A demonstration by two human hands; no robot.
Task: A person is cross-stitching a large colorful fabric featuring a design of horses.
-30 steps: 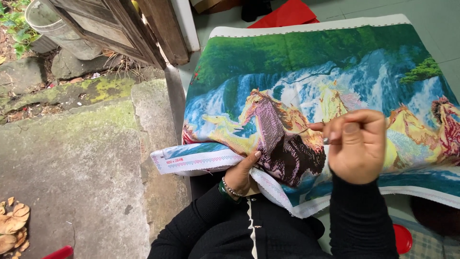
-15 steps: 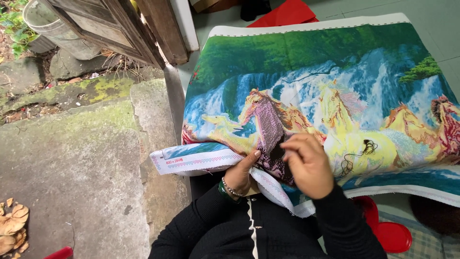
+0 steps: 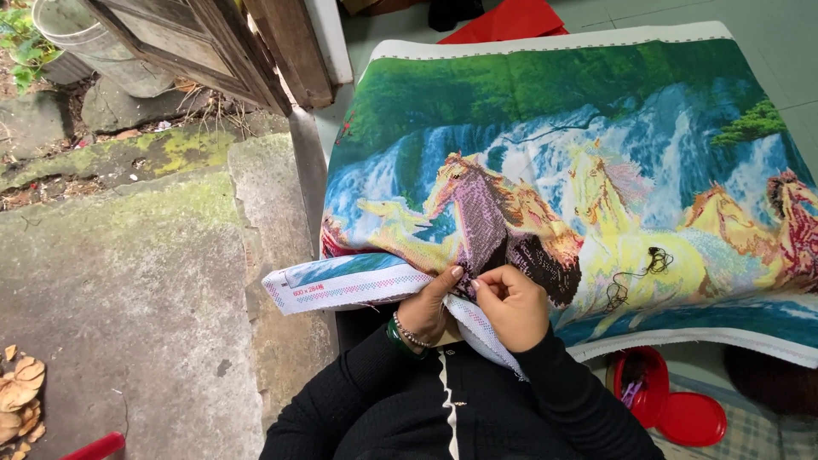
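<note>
A large cross-stitch canvas (image 3: 545,128) with horses, a waterfall and green trees lies spread over my lap. My left hand (image 3: 429,308) grips its folded near edge from below, thumb on top at the dark stitched horse. My right hand (image 3: 511,305) is closed beside it with fingertips pinched at the cloth near the same spot; a needle is too small to see. A tangle of dark thread (image 3: 639,273) lies loose on the yellow horse to the right. Both arms wear black sleeves, with a bead bracelet (image 3: 407,330) on the left wrist.
A red round container (image 3: 641,385) with its red lid (image 3: 690,419) sits under the canvas at lower right. Mossy stone paving (image 3: 128,255) lies to the left, with a wooden door frame (image 3: 213,51) and a grey bucket (image 3: 94,43) at the top left.
My right hand came down and leftward from above the yellow horse to the canvas edge beside my left hand. The left hand has stayed in place.
</note>
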